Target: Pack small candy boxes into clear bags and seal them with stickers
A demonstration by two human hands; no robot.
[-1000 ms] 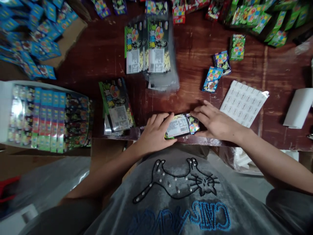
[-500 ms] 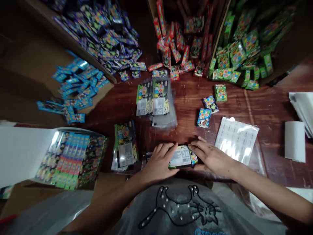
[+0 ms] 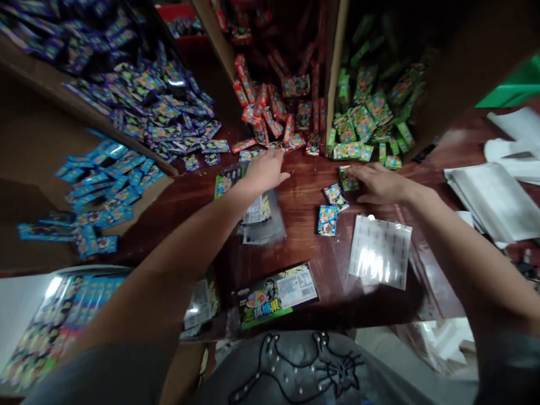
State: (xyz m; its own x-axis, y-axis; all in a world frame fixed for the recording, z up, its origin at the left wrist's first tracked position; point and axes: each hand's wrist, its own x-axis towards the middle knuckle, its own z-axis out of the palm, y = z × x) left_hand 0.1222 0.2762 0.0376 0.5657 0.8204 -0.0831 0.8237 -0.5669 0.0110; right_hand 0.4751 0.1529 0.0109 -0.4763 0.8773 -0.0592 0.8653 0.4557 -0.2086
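My left hand (image 3: 265, 171) reaches over the packaging sleeves (image 3: 228, 183) to the small red candy boxes (image 3: 261, 132). Its fingers stretch forward with the thumb apart; the fingertips' contact is hard to make out. At the right, my right hand (image 3: 379, 183) has its fingertips at the edge of a green candy box (image 3: 348, 178), its thumb spread away from it. Close by lie a purple packet (image 3: 336, 196) and a blue candy box (image 3: 327, 220). A flat black printed package (image 3: 276, 295) with a white label rests on the table before me, untouched.
Cardboard bins hold purple packets (image 3: 156, 107), green boxes (image 3: 365, 121) and blue packets (image 3: 113, 174). A sheet of clear labels (image 3: 379, 250) lies at the right, with white paper stacks (image 3: 495, 197) beyond. A box of finished-looking colourful packs (image 3: 54, 315) stands at lower left.
Both hands have let go of the black package and moved forward, the left to the red boxes, the right to the green box. The package now lies tilted on the table. The view has shifted.
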